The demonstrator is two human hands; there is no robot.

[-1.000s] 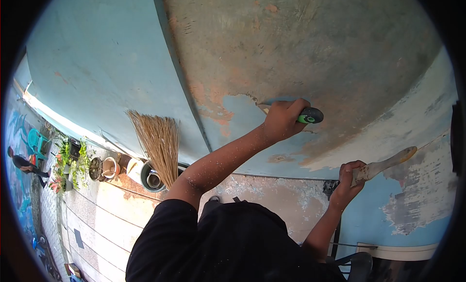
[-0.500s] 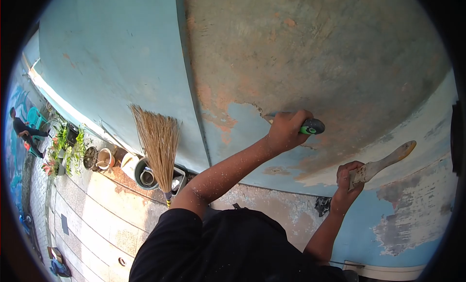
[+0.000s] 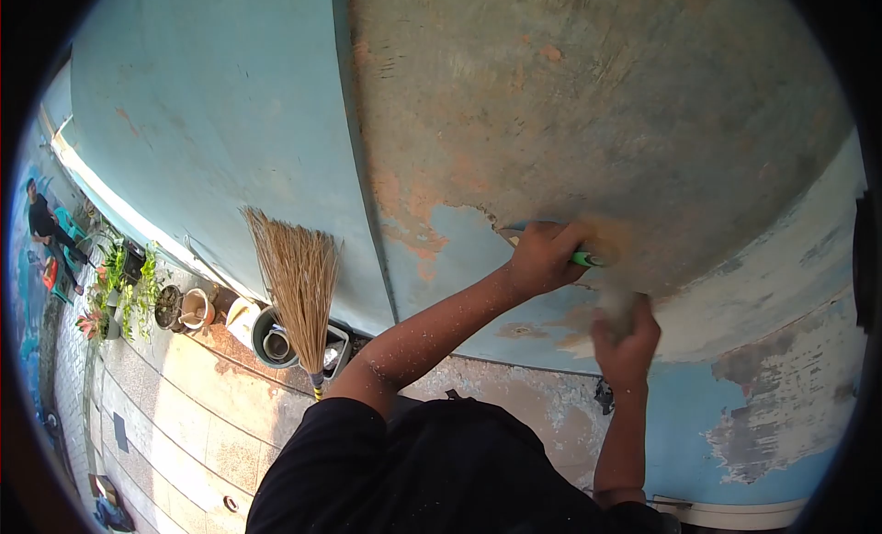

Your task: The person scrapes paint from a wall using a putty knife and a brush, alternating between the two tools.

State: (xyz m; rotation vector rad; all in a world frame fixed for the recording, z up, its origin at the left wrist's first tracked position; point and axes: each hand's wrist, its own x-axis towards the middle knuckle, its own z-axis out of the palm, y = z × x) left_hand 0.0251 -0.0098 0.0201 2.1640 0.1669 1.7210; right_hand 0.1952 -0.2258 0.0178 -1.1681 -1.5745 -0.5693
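Wall [image 3: 588, 84], spread across most of the view, looking bowed, presumably from the wide lens. On it, straight ahead, a ragged border between blue paint [image 3: 459, 229] and a bare patch [image 3: 514, 130] of grey-brown with orange flecks. Off to the left, broom [image 3: 292, 267], stood with bristles up against the lower stretch of blue, likely to spare the tips from bending.

Next, left hand [image 3: 549, 255], fingers curled firmly around a scraper [image 3: 585, 258], probably gripped so tightly to steady the blade [image 3: 512, 232] by the paint border. Right hand [image 3: 632, 346], lower and just beside, fingers closed about what seems a brush [image 3: 616, 295], too blurred for detail. Held with the orange-tipped handle end upward, close to the butt of the scraper, perhaps to present a hard end on that side. Contact or a slim gap between those two: cannot tell.

Smallest in sight, that same scraper, mostly hidden in the fist, with green handle showing to the right and blade poking out to the left, at or very near the broken edge of blue.
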